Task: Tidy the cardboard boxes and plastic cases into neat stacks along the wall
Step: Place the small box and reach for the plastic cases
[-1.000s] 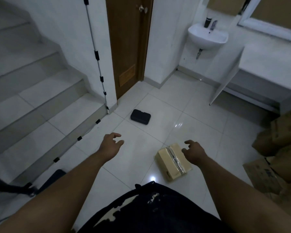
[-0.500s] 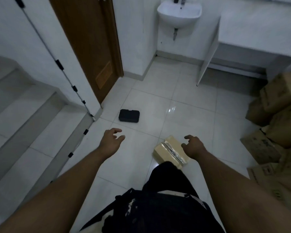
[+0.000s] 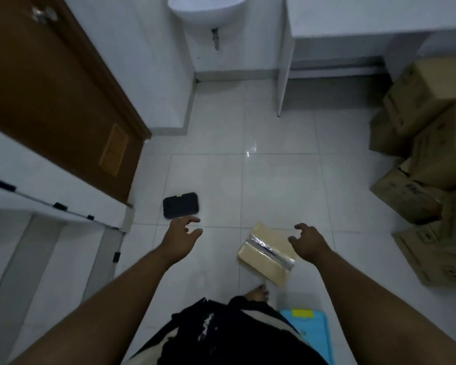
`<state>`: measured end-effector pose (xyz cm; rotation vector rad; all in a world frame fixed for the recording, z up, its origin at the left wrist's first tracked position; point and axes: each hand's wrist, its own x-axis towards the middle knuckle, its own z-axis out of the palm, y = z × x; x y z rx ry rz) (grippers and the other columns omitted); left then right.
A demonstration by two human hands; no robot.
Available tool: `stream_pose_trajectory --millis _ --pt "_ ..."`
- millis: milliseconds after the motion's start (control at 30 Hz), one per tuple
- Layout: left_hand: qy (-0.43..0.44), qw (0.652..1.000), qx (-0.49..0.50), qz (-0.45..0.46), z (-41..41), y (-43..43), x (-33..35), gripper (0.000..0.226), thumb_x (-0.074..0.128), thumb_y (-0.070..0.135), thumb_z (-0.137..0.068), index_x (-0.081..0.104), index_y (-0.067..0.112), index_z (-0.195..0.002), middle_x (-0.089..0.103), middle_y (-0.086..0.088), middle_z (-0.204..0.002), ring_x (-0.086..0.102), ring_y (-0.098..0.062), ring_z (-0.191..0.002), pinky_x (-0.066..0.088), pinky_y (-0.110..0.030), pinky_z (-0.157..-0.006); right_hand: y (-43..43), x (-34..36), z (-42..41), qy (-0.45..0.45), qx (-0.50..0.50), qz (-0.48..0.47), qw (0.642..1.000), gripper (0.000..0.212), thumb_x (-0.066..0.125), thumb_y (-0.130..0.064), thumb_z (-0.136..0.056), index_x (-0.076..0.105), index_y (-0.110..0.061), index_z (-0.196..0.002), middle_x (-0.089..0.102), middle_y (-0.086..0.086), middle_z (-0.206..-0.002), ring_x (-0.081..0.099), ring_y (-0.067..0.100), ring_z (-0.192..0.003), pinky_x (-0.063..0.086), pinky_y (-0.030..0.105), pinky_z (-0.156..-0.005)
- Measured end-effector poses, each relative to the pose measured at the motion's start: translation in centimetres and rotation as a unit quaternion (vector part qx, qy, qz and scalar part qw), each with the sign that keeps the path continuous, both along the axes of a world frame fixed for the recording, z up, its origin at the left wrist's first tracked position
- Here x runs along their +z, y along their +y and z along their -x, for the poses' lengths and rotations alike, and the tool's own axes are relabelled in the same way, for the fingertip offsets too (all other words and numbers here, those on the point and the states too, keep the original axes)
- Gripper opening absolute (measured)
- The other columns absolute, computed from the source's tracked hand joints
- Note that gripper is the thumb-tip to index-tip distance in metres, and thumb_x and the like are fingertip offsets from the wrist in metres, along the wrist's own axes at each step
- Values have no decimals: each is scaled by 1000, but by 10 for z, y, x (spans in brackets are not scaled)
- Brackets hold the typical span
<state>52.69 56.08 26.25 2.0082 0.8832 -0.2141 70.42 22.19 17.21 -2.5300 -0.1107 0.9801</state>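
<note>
A small taped cardboard box (image 3: pixel 263 252) lies flat on the white tiled floor in front of me. My right hand (image 3: pixel 307 241) hovers above its right edge with fingers loosely spread, holding nothing. A black plastic case (image 3: pixel 181 205) lies on the floor further left, near the door. My left hand (image 3: pixel 183 234) reaches out just below that case, fingers relaxed and empty. A light blue plastic case (image 3: pixel 311 330) lies on the floor by my right leg. Several large cardboard boxes (image 3: pixel 429 159) are piled unevenly against the right wall.
A brown door (image 3: pixel 55 101) stands at the left, with stair steps (image 3: pixel 37 259) below it. A white sink (image 3: pixel 208 7) hangs on the far wall beside a white counter panel (image 3: pixel 283 72). My bare foot (image 3: pixel 258 292) stands just below the small box.
I have stepped forward and the view has tilted down. Both hands are now nearer the black case and the small box. The blue case has come into view.
</note>
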Motion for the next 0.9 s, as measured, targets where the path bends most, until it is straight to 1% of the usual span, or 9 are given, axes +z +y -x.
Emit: stream_pose_trajectory --millis 67,167,300,400,567,633,700,800,900 --pt "13 1000 -25 10 -21 0 -7 26 71 33 -96 65 34 -121 46 1 -135 55 -17 -115 45 -24 -81 -15 -9 -4 17 -41 19 999 58 65 -44 -95 49 -20 -145 54 20 -136 57 37 -125 47 42 -107" --pt "31 996 -77 30 -49 -1 -21 24 70 34 -96 64 36 -119 45 0 -133 54 -16 -117 46 -24 -82 -32 -20 -3 38 -107 28 993 61 65 -46 -94 47 -20 -147 53 21 -137 55 39 -127 46 43 -108" --pt "70 987 -132 49 -76 -1 -58 26 70 34 -96 63 33 -122 46 -3 -132 54 -16 -116 46 -16 -74 -46 -42 13 61 -185 27 980 65 67 -48 -93 45 -20 -147 56 22 -136 54 39 -129 45 45 -108" --pt "105 980 -160 58 -95 1 -94 29 71 33 -95 63 30 -123 48 -6 -133 55 -18 -112 47 -26 -87 -47 -53 27 78 -243 22 967 69 69 -49 -92 44 -19 -149 56 22 -136 54 38 -129 45 44 -108" --pt "158 969 -177 69 -122 0 -157 30 72 33 -95 64 29 -123 51 -7 -132 58 -18 -109 47 -30 -91 -32 -74 45 80 -317 -6 945 70 72 -45 -93 45 -16 -150 58 19 -134 59 30 -123 43 35 -101" --pt "173 965 -184 72 -136 -2 -191 30 72 33 -95 64 29 -123 52 -7 -131 58 -19 -110 47 -30 -90 -26 -102 48 94 -340 -19 936 70 72 -44 -93 43 -16 -151 58 18 -135 60 29 -121 43 34 -101" --pt "187 960 -197 74 -149 -5 -232 31 72 32 -95 64 26 -124 53 -9 -130 59 -18 -109 47 -27 -86 -22 -138 51 110 -362 -31 925 73 72 -48 -92 42 -19 -152 57 17 -137 62 29 -119 47 38 -104" --pt "214 951 -211 74 -168 -10 -294 33 73 30 -94 64 22 -125 55 -9 -126 59 -10 -94 45 -20 -71 -21 -200 56 129 -396 -36 909 76 72 -51 -91 40 -20 -153 58 16 -136 62 29 -116 49 43 -105" --pt "242 946 -193 92 -186 -17 -359 37 77 34 -91 62 23 -123 60 -12 -126 62 -16 -84 47 -24 -67 -20 -260 54 129 -425 -45 895 78 73 -51 -90 39 -21 -153 58 14 -135 61 28 -114 49 45 -104"
